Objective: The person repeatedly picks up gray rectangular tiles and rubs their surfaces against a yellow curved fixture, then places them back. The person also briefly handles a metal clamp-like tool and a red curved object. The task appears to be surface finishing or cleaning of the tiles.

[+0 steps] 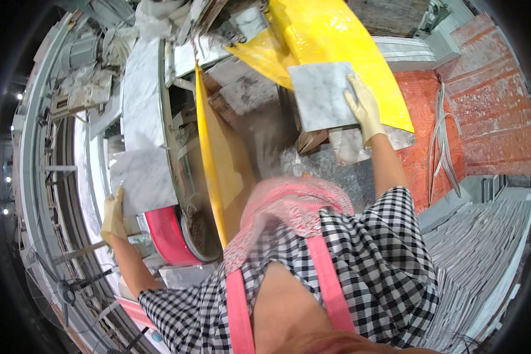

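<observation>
My left hand (113, 217), in a pale glove, grips the lower left corner of a square white marble tile (140, 180) lying on the machine bed beside a large round metal disc (177, 159). My right hand (364, 107), also gloved, holds a second grey-white marble tile (321, 94) by its right edge, raised over a yellow plastic sheet (330, 41). A long marble slab (141, 88) lies further along the machine bed.
A red cover (166, 236) sits below the disc. A yellow guard panel (215, 165) stands upright in the middle. Stacked pale tiles (484, 253) fill the lower right. Red brick wall (484, 88) and white cables (442, 135) are at the right.
</observation>
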Motion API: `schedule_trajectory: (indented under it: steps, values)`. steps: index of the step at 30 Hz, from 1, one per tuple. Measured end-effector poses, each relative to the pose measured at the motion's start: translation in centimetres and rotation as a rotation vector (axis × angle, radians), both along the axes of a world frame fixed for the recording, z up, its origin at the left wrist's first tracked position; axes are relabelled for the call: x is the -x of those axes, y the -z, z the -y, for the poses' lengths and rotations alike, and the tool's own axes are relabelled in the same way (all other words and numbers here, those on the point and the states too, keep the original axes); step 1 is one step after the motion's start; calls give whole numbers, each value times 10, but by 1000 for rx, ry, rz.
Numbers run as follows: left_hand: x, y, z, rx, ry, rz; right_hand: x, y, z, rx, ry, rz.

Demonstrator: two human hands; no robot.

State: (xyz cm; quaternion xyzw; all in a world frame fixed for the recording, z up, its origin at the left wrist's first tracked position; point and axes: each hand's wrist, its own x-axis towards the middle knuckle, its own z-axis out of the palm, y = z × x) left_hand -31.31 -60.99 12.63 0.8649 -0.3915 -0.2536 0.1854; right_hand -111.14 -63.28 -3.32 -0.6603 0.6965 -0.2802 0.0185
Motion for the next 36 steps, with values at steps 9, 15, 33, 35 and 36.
schedule_trajectory:
  steps: [9,15,33,35,36]
  values:
    - [117,-90,-18,378,244,-136,-14,-10,-7,68,51,139]
    - [312,0,38,502,339,-267,-6,-10,3,-12,145,466]
    - [507,39,98,135,915,369,-15,-20,-6,-88,-5,89]
    - [464,36,115,201,758,367,-12,-19,-6,-109,-3,115]
    - [436,39,120,272,671,380,-11,-17,-4,-100,-30,134]
